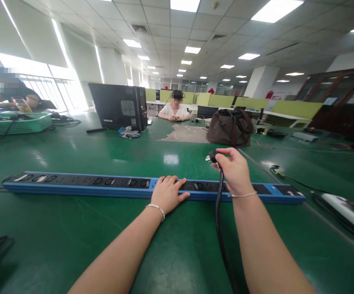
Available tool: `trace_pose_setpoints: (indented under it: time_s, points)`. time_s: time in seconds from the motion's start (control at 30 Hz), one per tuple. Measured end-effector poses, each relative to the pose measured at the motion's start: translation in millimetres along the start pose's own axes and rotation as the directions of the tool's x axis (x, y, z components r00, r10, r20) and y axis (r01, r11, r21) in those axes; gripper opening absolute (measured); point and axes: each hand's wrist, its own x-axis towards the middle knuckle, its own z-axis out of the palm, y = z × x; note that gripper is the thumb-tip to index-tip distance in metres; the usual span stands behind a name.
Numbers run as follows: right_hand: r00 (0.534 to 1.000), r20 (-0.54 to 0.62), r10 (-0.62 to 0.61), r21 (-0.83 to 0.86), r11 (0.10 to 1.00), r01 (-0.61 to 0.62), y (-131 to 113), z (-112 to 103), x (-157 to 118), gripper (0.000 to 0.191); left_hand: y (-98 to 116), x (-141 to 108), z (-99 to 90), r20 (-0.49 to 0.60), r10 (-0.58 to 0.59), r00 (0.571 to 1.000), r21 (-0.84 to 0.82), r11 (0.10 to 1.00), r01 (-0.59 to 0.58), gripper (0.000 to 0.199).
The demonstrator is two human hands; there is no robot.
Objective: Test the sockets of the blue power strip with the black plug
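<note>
A long blue and black power strip (82,181) lies crosswise on the green table, its sockets facing up. My left hand (168,192) rests on the strip near its middle, fingers spread and holding nothing. Above and just behind the right half of the strip, my right hand (233,169) grips a black plug (214,156) between thumb and fingers. The plug's metal prongs point left, clear of the sockets. From the plug a thick black cable (218,212) hangs across the strip and runs down to the front edge of the view.
Behind the strip stand a black computer case (118,107), gloves (129,132) and a brown bag (230,127). A green basket (18,124) is at left; a white device (348,212) with cables is at right. One person sits across the table, another at far left.
</note>
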Motion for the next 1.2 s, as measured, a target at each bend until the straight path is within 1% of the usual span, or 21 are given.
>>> trace_pose_setpoints:
  time_s: [0.07, 0.13, 0.17, 0.27, 0.33, 0.37, 0.4, 0.43, 0.5, 0.53, 0.57, 0.6, 0.67, 0.8, 1.03, 1.2]
  points:
    - [0.99, 0.09, 0.107, -0.052, 0.993, -0.103, 1.2, -15.9, 5.2, 0.024, 0.4, 0.2, -0.8, 0.011, -0.001, 1.0, 0.0, 1.0, 0.001, 0.05]
    - [0.955, 0.195, 0.225, -0.108, 0.972, -0.207, 5.8, -30.4, 5.2, 0.024, 0.5, 0.4, -1.7, 0.022, -0.001, 1.0, 0.004, 1.0, 0.001, 0.051]
    - [0.942, 0.216, 0.257, -0.101, 0.965, -0.24, 7.5, -37.1, 4.3, 0.024, 0.4, 0.5, -2.0, 0.027, -0.001, 1.0, 0.007, 1.0, 0.0, 0.051]
    - [0.937, 0.192, 0.293, -0.077, 0.956, -0.283, 7.8, -54.7, 2.2, 0.023, -0.2, 0.7, -2.1, 0.037, -0.005, 0.999, 0.015, 1.0, 0.005, 0.051]
    - [0.933, 0.149, 0.328, -0.139, 0.941, -0.308, 8.3, -65.1, 3.4, 0.024, -0.5, 0.8, -1.7, 0.042, -0.007, 0.999, 0.018, 1.0, 0.007, 0.051]
    - [0.931, 0.123, 0.344, -0.204, 0.927, -0.315, 10.2, -70.1, 4.9, 0.025, -0.6, 0.8, -1.5, 0.043, -0.007, 0.999, 0.02, 1.0, 0.006, 0.051]
    - [0.932, 0.096, 0.349, -0.286, 0.907, -0.31, 13.6, -75.1, 7.0, 0.025, -0.5, 0.8, -1.4, 0.044, -0.005, 0.999, 0.021, 1.0, 0.004, 0.052]
    - [0.942, 0.066, 0.328, -0.39, 0.878, -0.278, 18.4, -80.0, 9.5, 0.024, -0.4, 0.8, -1.3, 0.043, -0.004, 0.999, 0.024, 1.0, 0.003, 0.052]
    - [0.977, 0.041, 0.211, -0.638, 0.758, -0.137, 30.8, -89.2, 14.9, 0.019, -0.1, 0.9, -1.3, 0.042, -0.008, 0.999, 0.028, 1.0, 0.007, 0.051]
    - [0.986, 0.055, 0.157, -0.714, 0.696, -0.071, 37.5, -93.1, 17.4, 0.018, 0.1, 0.9, -1.5, 0.044, -0.012, 0.999, 0.03, 0.999, 0.011, 0.051]
    - [0.985, 0.104, 0.139, -0.756, 0.655, -0.013, 43.7, -96.2, 19.4, 0.019, 0.3, 1.0, -1.6, 0.047, -0.015, 0.999, 0.031, 0.999, 0.014, 0.05]
    - [0.98, 0.148, 0.134, -0.777, 0.629, 0.031, 49.3, -98.5, 20.9, 0.021, 0.5, 0.9, -1.8, 0.051, -0.017, 0.999, 0.031, 0.999, 0.016, 0.05]
    - [0.967, 0.203, 0.155, -0.804, 0.59, 0.074, 57.8, -100.7, 22.4, 0.024, 0.7, 0.8, -2.1, 0.052, -0.015, 0.999, 0.03, 0.999, 0.013, 0.05]
    - [0.959, 0.211, 0.188, -0.848, 0.523, 0.084, 64.4, -99.6, 22.0, 0.025, 0.8, 0.5, -2.6, 0.043, -0.006, 0.999, 0.027, 1.0, 0.005, 0.051]
    - [0.949, 0.243, 0.202, -0.857, 0.502, 0.113, 61.3, -98.7, 20.7, 0.027, 1.6, 1.5, -3.5, 0.055, -0.014, 0.998, 0.024, 1.0, 0.013, 0.05]
    - [0.939, 0.284, 0.192, -0.86, 0.484, 0.161, 58.5, -99.5, 19.1, 0.026, 0.9, 1.2, -2.7, 0.043, -0.004, 0.999, 0.031, 1.0, 0.003, 0.05]
